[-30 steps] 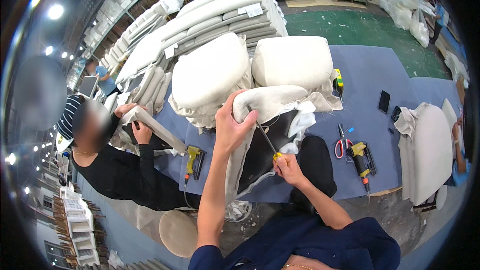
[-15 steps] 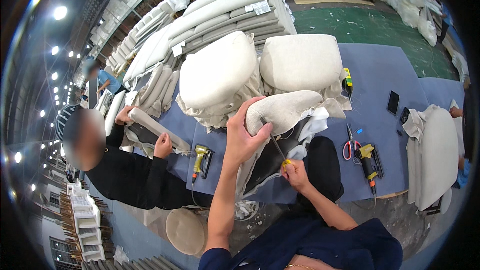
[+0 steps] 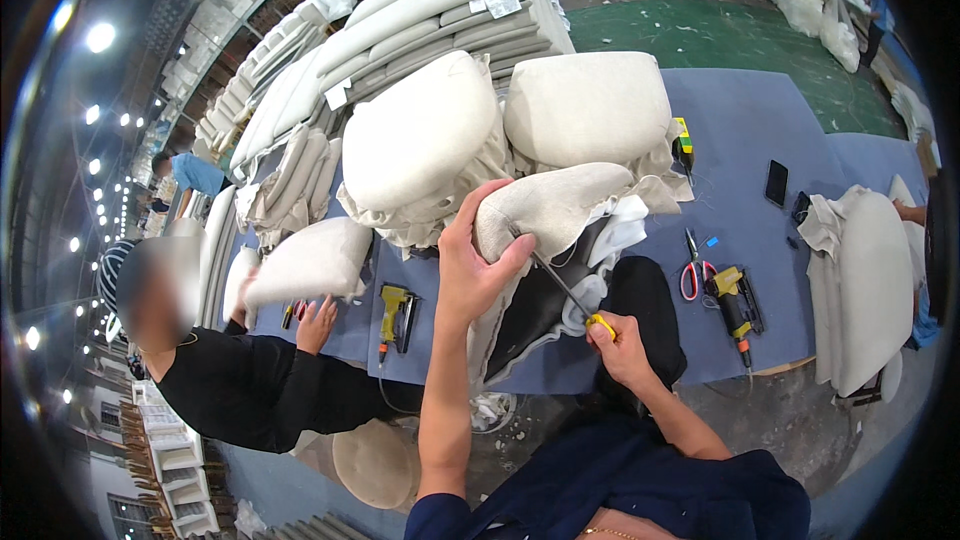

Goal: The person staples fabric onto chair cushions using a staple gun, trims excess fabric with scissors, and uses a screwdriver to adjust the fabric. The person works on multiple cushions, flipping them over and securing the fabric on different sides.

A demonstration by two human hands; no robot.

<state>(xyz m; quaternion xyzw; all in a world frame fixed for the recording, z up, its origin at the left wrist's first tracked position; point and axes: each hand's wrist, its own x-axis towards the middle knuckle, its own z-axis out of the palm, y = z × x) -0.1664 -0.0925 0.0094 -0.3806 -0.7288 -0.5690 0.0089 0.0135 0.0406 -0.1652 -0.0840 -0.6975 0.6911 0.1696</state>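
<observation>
A beige upholstered seat cushion (image 3: 565, 198) stands tilted in front of me, its dark underside (image 3: 530, 325) facing me and loose white padding (image 3: 626, 225) along its edge. My left hand (image 3: 470, 265) grips its rounded corner, thumb and fingers spread around it. In my right hand (image 3: 622, 352) is a screwdriver-like tool (image 3: 562, 285) with a yellow handle and a thin metal shaft. Its tip meets the fabric at that corner, beside my left thumb; whether it goes into the cloth I cannot tell.
Two covered cushions (image 3: 425, 130) lie behind mine on the blue-grey table (image 3: 740, 130). To the right are scissors (image 3: 692, 270), a staple gun (image 3: 735, 305) and a phone (image 3: 776, 183). Another staple gun (image 3: 394, 315) lies left, near a co-worker (image 3: 250, 380) with a pale cushion (image 3: 312, 260).
My right hand has shifted a little right, and the tool's shaft slants more. My left hand keeps its grip. The co-worker's cushion has been turned pale side up, with one hand off it.
</observation>
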